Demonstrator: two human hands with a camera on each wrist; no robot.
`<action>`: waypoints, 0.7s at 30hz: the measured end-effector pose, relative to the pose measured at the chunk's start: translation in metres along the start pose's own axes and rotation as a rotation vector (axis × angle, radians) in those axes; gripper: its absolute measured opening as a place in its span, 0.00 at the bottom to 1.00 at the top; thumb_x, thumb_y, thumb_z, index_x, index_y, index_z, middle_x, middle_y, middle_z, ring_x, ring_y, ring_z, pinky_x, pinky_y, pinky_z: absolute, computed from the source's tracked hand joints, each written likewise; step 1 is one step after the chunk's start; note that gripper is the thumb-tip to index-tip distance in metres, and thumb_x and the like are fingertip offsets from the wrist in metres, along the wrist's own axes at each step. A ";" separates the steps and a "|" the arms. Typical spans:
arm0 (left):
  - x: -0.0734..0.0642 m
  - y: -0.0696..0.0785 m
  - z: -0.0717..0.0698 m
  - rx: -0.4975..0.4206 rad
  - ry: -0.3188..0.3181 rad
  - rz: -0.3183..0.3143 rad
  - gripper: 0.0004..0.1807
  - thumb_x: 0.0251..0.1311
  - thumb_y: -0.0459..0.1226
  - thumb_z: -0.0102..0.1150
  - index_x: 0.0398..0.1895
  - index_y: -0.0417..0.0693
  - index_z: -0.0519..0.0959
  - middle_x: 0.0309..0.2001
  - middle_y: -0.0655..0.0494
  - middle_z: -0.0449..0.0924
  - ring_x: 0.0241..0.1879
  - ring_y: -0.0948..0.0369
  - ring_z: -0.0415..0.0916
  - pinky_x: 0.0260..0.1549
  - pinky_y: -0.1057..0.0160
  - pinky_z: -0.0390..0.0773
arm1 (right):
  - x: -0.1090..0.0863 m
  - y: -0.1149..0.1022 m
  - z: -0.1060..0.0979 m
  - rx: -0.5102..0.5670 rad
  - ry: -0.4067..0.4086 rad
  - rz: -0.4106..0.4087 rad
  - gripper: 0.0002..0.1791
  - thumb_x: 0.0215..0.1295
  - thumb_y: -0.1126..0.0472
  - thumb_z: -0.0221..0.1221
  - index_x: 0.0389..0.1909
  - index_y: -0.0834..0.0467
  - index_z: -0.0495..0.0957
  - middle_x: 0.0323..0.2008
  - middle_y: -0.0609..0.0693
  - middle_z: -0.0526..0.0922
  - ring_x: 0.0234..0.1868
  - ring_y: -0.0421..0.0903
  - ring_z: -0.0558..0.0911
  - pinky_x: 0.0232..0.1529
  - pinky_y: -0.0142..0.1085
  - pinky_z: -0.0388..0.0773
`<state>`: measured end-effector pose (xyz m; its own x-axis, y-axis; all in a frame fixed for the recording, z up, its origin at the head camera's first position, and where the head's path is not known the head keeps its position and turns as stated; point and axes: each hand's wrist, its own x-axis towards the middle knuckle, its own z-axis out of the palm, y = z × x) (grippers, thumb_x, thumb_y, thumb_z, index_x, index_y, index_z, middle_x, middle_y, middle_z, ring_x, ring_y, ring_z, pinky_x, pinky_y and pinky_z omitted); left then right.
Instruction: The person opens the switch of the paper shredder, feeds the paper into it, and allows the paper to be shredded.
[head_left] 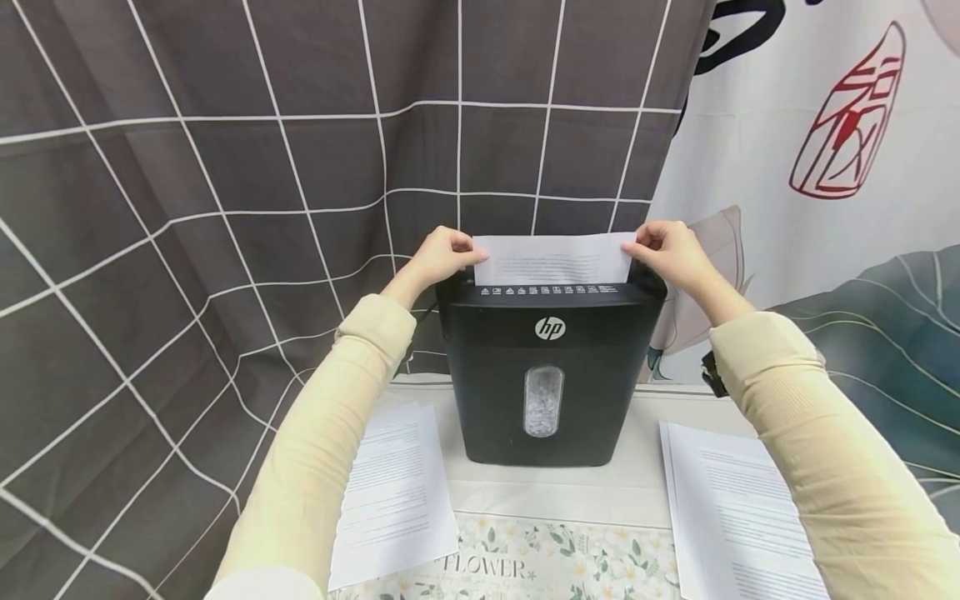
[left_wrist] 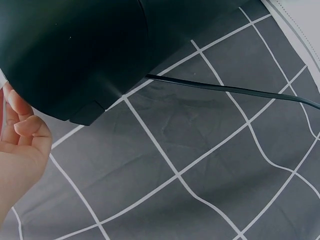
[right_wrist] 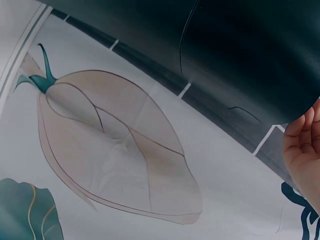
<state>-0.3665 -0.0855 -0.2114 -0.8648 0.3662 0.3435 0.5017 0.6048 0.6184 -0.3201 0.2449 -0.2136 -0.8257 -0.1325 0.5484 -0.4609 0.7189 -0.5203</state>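
Note:
A printed sheet of paper (head_left: 553, 257) stands upright in the top slot of a black HP paper shredder (head_left: 495, 375). My left hand (head_left: 442, 254) pinches the sheet's left edge between thumb and fingers. At the opposite edge, my right hand (head_left: 671, 250) pinches the sheet the same way. Paper shreds show through the shredder's front window (head_left: 543, 402). The left wrist view has my left hand (left_wrist: 22, 145) beside the shredder's dark side (left_wrist: 75, 50). In the right wrist view, curled fingers of my right hand (right_wrist: 306, 145) sit close to the shredder's other side (right_wrist: 250, 60).
Printed sheets (head_left: 393, 496) lie on the table left of the shredder, and a second stack of printed pages (head_left: 742, 508) lies to its right. A black cord (left_wrist: 220, 88) runs from the shredder. Behind hangs a dark grid-patterned curtain (head_left: 315, 158). A floral mat (head_left: 555, 554) covers the table front.

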 end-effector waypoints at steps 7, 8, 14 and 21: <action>0.001 -0.003 -0.001 -0.012 -0.002 -0.020 0.12 0.59 0.37 0.61 0.37 0.35 0.83 0.38 0.41 0.84 0.35 0.52 0.80 0.40 0.62 0.79 | -0.001 0.003 -0.001 0.029 -0.006 0.001 0.10 0.61 0.65 0.60 0.31 0.71 0.77 0.16 0.36 0.71 0.19 0.30 0.67 0.24 0.22 0.64; 0.001 -0.003 -0.002 -0.013 -0.001 -0.021 0.12 0.59 0.37 0.61 0.37 0.35 0.83 0.37 0.40 0.84 0.35 0.52 0.81 0.41 0.61 0.79 | -0.001 0.004 -0.002 0.034 -0.008 -0.003 0.10 0.62 0.65 0.59 0.31 0.72 0.77 0.16 0.35 0.70 0.19 0.30 0.67 0.24 0.22 0.64; -0.001 -0.004 -0.003 -0.018 -0.013 -0.032 0.11 0.60 0.36 0.60 0.39 0.34 0.83 0.37 0.40 0.85 0.35 0.53 0.82 0.39 0.64 0.79 | -0.003 0.005 -0.003 0.054 -0.023 -0.009 0.11 0.63 0.64 0.59 0.32 0.71 0.77 0.17 0.35 0.71 0.20 0.29 0.68 0.24 0.21 0.65; -0.003 -0.007 -0.002 -0.024 -0.024 -0.018 0.11 0.59 0.36 0.60 0.38 0.35 0.83 0.34 0.41 0.85 0.31 0.58 0.80 0.31 0.71 0.74 | -0.003 0.005 0.001 0.047 -0.027 -0.019 0.10 0.62 0.65 0.59 0.32 0.72 0.77 0.16 0.35 0.70 0.19 0.29 0.67 0.24 0.22 0.64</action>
<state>-0.3674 -0.0923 -0.2156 -0.8729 0.3725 0.3152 0.4852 0.5942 0.6415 -0.3205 0.2485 -0.2181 -0.8247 -0.1643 0.5412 -0.4908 0.6835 -0.5403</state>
